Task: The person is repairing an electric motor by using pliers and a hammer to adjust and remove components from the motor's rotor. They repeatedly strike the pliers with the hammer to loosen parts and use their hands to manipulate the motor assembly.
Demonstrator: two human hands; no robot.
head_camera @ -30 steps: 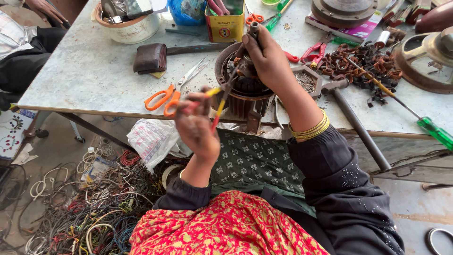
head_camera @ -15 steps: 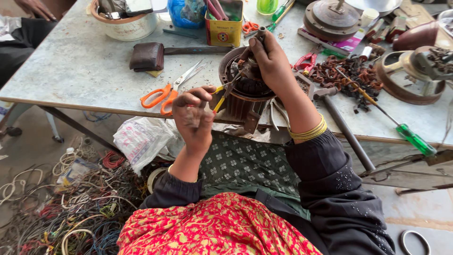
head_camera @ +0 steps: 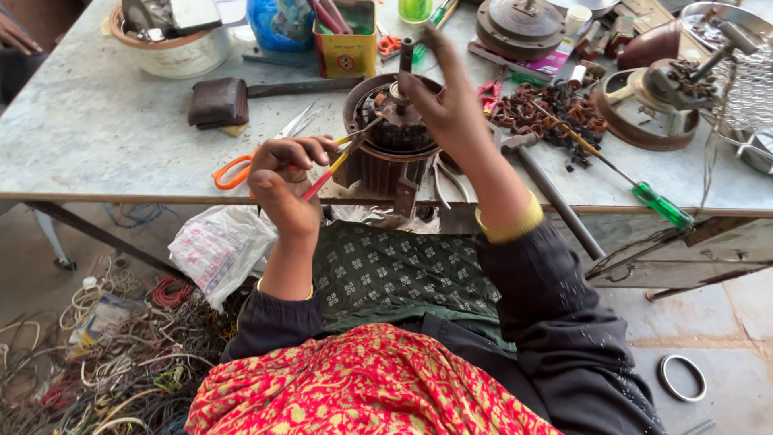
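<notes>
The motor stator (head_camera: 392,145), a round dark housing with copper windings and a central shaft, stands at the near edge of the grey tabletop (head_camera: 105,137), directly in front of the person. It lies between the two hands: the left hand to its left and slightly nearer the body, the right hand above and against its right rim.

The left hand (head_camera: 282,181) is clear of the tabletop edge, fingers curled shut around the red and yellow handles of a pair of pliers (head_camera: 342,157). The pliers slant up and to the right, and their tip reaches the left side of the stator's windings. The left forearm rises from a dark sleeve, wrist bent, back of the hand turned toward the camera.

The right hand (head_camera: 451,109) reaches over the stator from the right. Its palm rests against the upper right part of the housing; the fingers are extended upward and loosely spread near the shaft. Whether the fingertips pinch a wire cannot be told. The right forearm runs diagonally down to a yellow cuff and dark sleeve.

Orange-handled scissors (head_camera: 241,165) lie on the tabletop just left of the left hand. A green-handled screwdriver (head_camera: 636,185) lies well to the right, and a heap of stripped copper wire (head_camera: 555,109) sits beyond the right hand.
</notes>
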